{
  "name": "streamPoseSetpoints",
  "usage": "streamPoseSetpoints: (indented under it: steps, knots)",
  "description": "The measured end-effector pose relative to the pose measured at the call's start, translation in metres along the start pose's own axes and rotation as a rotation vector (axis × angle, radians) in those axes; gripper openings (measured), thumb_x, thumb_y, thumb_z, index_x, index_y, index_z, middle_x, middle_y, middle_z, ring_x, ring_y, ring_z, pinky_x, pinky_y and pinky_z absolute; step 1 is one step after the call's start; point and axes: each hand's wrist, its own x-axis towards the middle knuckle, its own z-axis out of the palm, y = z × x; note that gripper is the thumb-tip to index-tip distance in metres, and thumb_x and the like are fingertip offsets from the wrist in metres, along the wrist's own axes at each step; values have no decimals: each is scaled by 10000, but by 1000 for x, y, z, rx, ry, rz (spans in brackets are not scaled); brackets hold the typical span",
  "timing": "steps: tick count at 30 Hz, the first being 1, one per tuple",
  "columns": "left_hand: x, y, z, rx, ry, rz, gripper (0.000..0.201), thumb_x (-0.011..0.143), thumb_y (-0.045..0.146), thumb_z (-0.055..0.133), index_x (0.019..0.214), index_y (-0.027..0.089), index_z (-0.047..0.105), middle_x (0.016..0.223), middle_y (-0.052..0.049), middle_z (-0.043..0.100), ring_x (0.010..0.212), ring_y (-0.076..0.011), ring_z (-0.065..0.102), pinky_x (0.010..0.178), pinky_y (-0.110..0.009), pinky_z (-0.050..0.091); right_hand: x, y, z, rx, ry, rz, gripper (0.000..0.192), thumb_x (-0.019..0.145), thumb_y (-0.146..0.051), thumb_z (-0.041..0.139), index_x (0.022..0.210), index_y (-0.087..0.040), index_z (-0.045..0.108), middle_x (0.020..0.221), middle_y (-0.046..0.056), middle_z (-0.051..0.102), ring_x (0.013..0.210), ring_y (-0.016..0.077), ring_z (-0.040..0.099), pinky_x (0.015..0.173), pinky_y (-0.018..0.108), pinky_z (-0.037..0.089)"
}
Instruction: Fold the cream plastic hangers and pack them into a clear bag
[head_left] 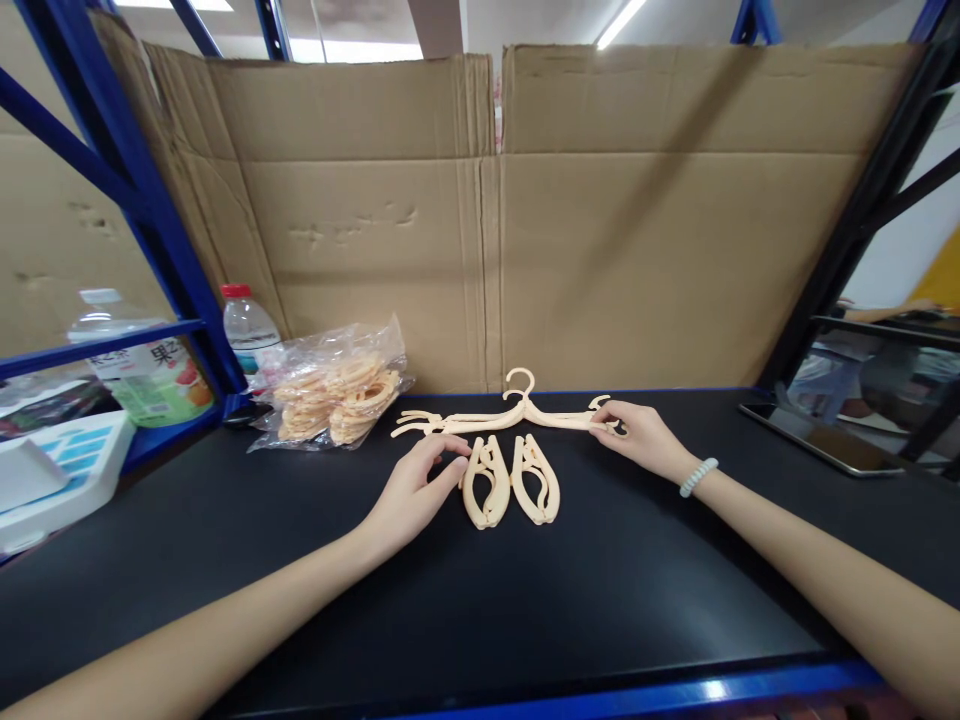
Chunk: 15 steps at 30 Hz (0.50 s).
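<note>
You have one hanger unfolded (525, 412) lying flat on the black surface (420, 600), its arms spread and its hook pointing toward the cardboard wall (637, 260). Your right hand (641, 438) is at its right end — thumb and fingers closed in a pinch on the tip. Your left hand (416, 490) is beside the left folded hanger (500, 490), its thumb and forefinger slightly apart at that hanger's upper edge; you cannot tell from here whether they touch it. The right folded hanger (553, 488) lies just beside the left one, with no hand on it.

As far as you can judge, one of the three loose hangers is opened out, though its left end shows several splayed prongs and may not be fully set. The two in front of you are folded and, it seems, not yet dealt with. More cream pieces sit in the clear plastic bag (341, 395) to the left — how many, you cannot tell.
</note>
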Motion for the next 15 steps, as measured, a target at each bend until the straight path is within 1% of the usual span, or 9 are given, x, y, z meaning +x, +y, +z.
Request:
streamPoseSetpoints:
  steps: [4,7,9,10,12,15]
  knots:
    - [0,1,0,-93,6,-79,248,826,390,513,960,205,608,1085,-65,643,1078,-252,578,979,-451,418,0,-7,-11,49,99,30,166,846,-340,562,783,-191,597,682,3,617,586,137,532,575,258,436]
    - [0,1,0,-145,38,-155,253,808,388,543,958,193,607,1052,-68,648,1041,-252,596,956,-447,442,0,-9,-24,112,149,65,225,842,-408,582,786,-191,595,700,21,634,597,148,556,583,276,457]
    - [0,-1,0,-200,82,-177,250,799,380,563,952,187,605,1051,-73,652,1062,-251,591,968,-439,439,0,-11,-35,149,173,100,274,824,-464,602,834,-190,605,732,38,655,625,167,592,595,295,479]
    - [1,-2,0,-239,106,-185,263,793,374,573,970,182,599,1059,-79,651,1080,-249,586,980,-434,432,-1,-12,-40,160,175,118,302,815,-488,608,869,-191,613,747,45,664,643,179,610,606,307,490]
    - [1,-5,0,-324,157,-205,346,782,359,587,1070,170,564,1099,-98,640,1097,-241,583,996,-423,424,-3,-17,-48,178,153,139,356,807,-526,608,935,-195,629,772,59,680,672,201,634,622,329,508]
    - [2,-7,1,-392,252,-242,501,770,331,594,1230,184,461,1269,-129,544,1077,-228,596,974,-408,443,-5,-25,-53,220,52,130,369,816,-536,599,951,-196,649,847,85,701,717,217,648,647,346,526]
